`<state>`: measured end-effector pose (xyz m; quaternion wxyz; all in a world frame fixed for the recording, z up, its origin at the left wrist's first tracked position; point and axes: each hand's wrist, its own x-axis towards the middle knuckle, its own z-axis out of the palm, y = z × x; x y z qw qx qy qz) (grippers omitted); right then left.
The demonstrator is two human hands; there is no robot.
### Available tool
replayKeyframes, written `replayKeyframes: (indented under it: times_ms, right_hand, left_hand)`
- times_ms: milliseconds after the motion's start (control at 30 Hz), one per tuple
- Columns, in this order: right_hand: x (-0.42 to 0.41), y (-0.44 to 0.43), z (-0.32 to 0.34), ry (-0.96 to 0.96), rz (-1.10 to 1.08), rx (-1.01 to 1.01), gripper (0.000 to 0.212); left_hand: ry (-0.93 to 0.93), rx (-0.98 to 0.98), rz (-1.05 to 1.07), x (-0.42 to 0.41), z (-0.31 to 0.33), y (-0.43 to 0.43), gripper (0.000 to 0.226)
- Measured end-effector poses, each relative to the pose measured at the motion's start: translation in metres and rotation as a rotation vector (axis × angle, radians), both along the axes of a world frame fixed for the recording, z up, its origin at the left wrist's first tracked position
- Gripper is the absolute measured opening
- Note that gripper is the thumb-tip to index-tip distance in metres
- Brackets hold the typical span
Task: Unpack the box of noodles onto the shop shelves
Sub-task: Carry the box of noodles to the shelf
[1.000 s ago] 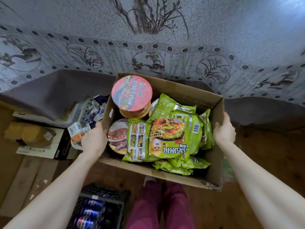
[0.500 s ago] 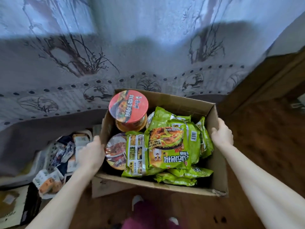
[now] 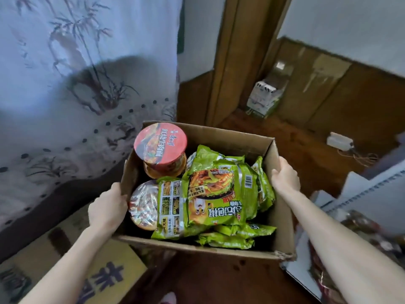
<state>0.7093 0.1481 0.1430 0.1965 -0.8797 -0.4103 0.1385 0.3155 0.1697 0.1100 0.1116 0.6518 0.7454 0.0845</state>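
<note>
Where hands [image 3: 107,207] [image 3: 285,178] grip box [image 3: 230,139], lower packets [image 3: 225,240] buried

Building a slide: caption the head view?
Left hand and right hand grip a cardboard box holding green noodle packets and cups.

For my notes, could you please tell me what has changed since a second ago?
The box was carried round rightward: the curtain slid left, a door frame came into view. Left hand and right hand still grip its sides; the noodle packets lie unmoved.
</note>
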Motion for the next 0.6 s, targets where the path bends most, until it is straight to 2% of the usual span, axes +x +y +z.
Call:
replayKeyframes:
  times_ms: [267,600]
  right_hand:
    - [0.091,-0.089,0.009,0.012,-0.405,0.041,0.047]
    - [0.140,-0.233,-0.008,-0.001,-0.787,0.028,0.043]
  left_hand:
    - [-0.002,0.029,-0.409,0.134,0.015,0.068,0.019]
    - [0.046,-0.001,-0.797,0.272,0.026,0.046,0.016]
